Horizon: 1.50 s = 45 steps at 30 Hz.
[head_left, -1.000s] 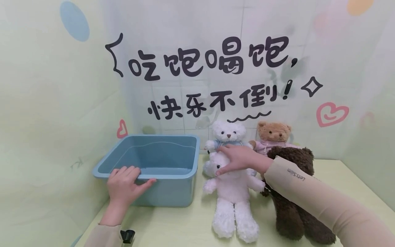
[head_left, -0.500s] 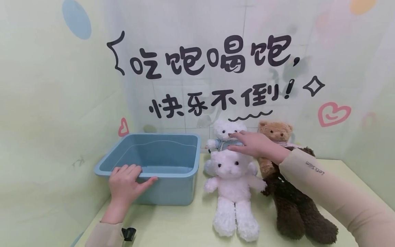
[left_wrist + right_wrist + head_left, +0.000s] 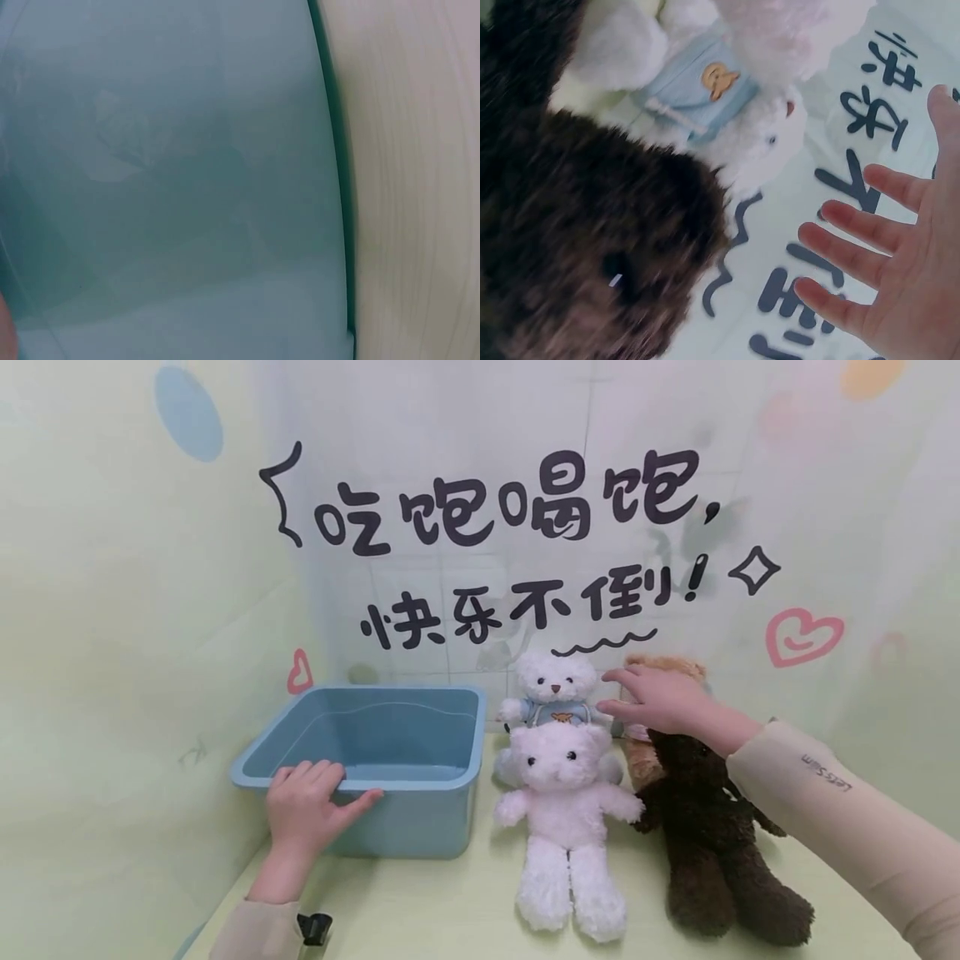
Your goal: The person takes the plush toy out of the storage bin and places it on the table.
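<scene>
In the head view my left hand (image 3: 306, 806) grips the near rim of a blue plastic bin (image 3: 408, 822), fingers over the edge and thumb along the outer side. The bin's wall (image 3: 187, 187) fills much of the left wrist view. My right hand (image 3: 667, 697) is raised at the head of a dark brown teddy bear (image 3: 708, 827), in front of a tan teddy bear (image 3: 641, 760) that it partly covers. Its fingers are spread, with nothing in them, as the right wrist view shows. A pinkish-white teddy bear (image 3: 567, 814) sits left of the brown one.
Behind the pinkish-white bear sits a white teddy bear (image 3: 555, 681) in a blue top. All stand on a pale yellow-green table (image 3: 420, 910), against a printed backdrop (image 3: 450, 427). A black clip-like piece (image 3: 315, 929) is by the left sleeve.
My right hand has moved right, from over the pinkish-white bear to the brown bear's head, uncovering the white bear's face. My left hand has stayed on the bin's rim.
</scene>
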### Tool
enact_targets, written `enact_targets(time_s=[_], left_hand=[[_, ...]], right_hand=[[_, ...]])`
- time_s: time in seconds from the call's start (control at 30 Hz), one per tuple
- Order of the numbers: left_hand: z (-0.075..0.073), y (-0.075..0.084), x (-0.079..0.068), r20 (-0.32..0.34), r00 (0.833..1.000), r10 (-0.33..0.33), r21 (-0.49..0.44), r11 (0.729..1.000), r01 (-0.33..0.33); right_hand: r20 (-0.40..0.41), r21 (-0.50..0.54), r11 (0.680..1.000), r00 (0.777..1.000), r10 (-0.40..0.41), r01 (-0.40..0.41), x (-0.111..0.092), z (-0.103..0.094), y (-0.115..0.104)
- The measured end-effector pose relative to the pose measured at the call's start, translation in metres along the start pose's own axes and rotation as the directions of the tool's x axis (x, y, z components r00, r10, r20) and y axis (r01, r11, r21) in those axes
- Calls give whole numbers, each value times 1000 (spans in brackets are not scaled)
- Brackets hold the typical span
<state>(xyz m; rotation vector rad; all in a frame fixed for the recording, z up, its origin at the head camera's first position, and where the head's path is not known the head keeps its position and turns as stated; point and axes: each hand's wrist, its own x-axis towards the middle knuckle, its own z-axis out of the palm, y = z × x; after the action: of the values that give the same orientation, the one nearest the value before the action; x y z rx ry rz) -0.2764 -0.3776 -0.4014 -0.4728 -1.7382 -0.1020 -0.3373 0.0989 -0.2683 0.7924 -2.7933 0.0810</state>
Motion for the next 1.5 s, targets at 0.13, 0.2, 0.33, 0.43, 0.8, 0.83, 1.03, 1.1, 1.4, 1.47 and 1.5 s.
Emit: enact_targets(time_s=[0.13,0.2,0.33,0.43,0.8,0.83,1.03,1.1,1.4,1.47,1.5], left_hand=[[0,-3,-4,12,1000,-8,-2,1000,8],[-1,-4,-5,12,1000,-10,-2,1000,10],[-4,-6,-4,-4,1000,-7,3,1000,7],[-8,-6,-2,-9,1000,-3,8,1000,3],[-12,-6,3,-9,1000,5,12,1000,-5],[-11,-6,4,-5,1000,4,10,1000,-4],[-9,-9,8,10,1000,-2,2,1000,2],[-10,-12,8,27,1000,-11,6,1000,11],[-19,-17,-5,35,999,-14,19,1000,13],[-16,-19,-3,27,1000,-9,19,1000,8],[-15,-20,-1,29,1000,-7,18,1000,6]], right_hand=[[-37,-15,1000,999,-13,12,-9,0,11],[-51,-11,1000,998,-24,24,-13,3,16],[-73,-23,999,997,-27,26,-18,6,25],[-82,-33,999,997,-2,-1,-20,6,30],[-34,-67,993,995,94,-96,-20,0,44],[-35,-68,992,994,102,-104,-20,-1,46],[-20,-66,990,992,127,-128,-15,-7,51],[-6,-72,989,992,129,-129,-13,-7,50],[45,-45,984,984,172,-170,-10,4,52],[59,-34,979,977,203,-201,-10,1,59],[68,-25,976,973,219,-218,-10,-1,62]])
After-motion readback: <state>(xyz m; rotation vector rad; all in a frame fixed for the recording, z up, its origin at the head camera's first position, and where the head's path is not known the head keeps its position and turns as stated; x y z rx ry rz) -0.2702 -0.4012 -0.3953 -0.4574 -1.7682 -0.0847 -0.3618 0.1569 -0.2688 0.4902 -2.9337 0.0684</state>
